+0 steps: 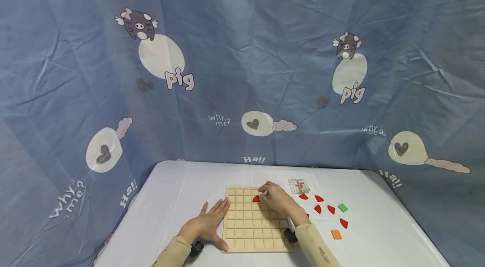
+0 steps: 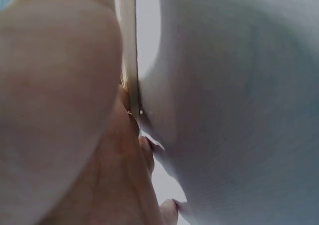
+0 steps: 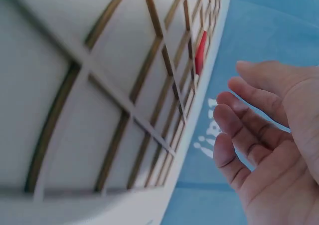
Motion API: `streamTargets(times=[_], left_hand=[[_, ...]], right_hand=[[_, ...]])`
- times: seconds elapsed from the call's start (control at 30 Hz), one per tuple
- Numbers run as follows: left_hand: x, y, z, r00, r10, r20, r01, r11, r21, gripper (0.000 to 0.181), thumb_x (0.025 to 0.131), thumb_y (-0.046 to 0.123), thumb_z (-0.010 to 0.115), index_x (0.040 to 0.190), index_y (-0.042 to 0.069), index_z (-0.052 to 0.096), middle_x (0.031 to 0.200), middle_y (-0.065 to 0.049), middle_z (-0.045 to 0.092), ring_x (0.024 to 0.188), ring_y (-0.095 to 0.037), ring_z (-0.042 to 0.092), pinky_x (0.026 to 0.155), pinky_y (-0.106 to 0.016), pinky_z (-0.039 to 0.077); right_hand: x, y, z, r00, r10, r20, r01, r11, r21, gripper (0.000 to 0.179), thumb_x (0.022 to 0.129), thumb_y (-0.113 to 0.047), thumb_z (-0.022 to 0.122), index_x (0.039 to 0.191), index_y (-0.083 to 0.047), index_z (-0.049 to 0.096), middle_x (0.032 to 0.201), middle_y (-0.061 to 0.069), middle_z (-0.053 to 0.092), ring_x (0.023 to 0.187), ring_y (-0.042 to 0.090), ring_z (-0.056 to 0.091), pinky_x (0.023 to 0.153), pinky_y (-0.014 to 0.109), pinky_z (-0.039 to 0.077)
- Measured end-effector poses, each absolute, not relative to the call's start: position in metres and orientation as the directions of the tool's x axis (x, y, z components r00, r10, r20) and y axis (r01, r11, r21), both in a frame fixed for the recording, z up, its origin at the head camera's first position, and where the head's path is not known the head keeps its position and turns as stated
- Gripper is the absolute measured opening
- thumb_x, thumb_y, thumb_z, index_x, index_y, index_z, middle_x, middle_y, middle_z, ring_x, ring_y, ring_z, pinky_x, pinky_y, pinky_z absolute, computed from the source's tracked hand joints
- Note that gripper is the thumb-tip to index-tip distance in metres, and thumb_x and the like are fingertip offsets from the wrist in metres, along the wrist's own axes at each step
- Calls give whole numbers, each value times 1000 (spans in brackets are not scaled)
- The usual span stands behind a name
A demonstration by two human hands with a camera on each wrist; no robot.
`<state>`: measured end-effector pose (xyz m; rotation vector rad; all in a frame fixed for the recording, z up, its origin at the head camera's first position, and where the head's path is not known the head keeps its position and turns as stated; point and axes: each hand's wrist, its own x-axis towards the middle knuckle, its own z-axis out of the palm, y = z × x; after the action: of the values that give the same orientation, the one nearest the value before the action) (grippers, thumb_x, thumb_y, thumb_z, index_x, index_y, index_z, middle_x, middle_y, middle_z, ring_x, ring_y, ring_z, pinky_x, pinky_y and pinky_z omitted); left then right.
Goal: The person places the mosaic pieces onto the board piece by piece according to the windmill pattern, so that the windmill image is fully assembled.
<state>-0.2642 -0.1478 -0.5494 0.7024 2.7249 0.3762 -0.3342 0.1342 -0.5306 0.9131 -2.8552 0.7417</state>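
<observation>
A light wooden board point(image 1: 244, 233) with a raised grid of square cells lies on the white table. My left hand point(image 1: 207, 221) rests along its left edge, fingers spread and straight, the thumb at the near left corner. In the left wrist view the board's edge point(image 2: 129, 45) runs beside the palm. Over the far right part of the board is my right hand point(image 1: 278, 198), with fingers loosely bent and nothing between them in the right wrist view. Just left of its fingertips, a red fan-shaped piece point(image 1: 256, 199) sits in a far cell.
Right of the board lie several more red fan-shaped pieces point(image 1: 319, 198), a green square point(image 1: 342, 207) and an orange square point(image 1: 336, 234). A gridded picture card point(image 1: 299, 186) lies behind them. A blue printed cloth point(image 1: 242, 69) hangs around the table's back and sides.
</observation>
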Motion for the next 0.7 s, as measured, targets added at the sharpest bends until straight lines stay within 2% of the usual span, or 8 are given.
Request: streamTargets(times=[0.4, 0.7], left_hand=[[-264, -148, -549, -833, 507, -221, 426, 843, 328, 141, 51, 71, 78, 155, 7, 9, 164, -12, 6, 151, -32, 9, 118, -64, 2], [-266, -148, -551, -837, 502, -218, 425, 847, 318, 142, 50, 74, 76, 155, 7, 9, 164, -11, 6, 151, -31, 9, 118, -64, 2]], right_hand=[[-314, 183, -518, -851, -481, 211, -519, 711, -474, 20, 94, -13, 61, 112, -4, 65, 104, 3, 63, 86, 12, 55, 69, 26, 51], [-304, 227, -512, -880, -414, 233, -475, 745, -469, 16, 89, -5, 64, 104, -5, 64, 100, 6, 64, 87, 17, 59, 73, 29, 52]])
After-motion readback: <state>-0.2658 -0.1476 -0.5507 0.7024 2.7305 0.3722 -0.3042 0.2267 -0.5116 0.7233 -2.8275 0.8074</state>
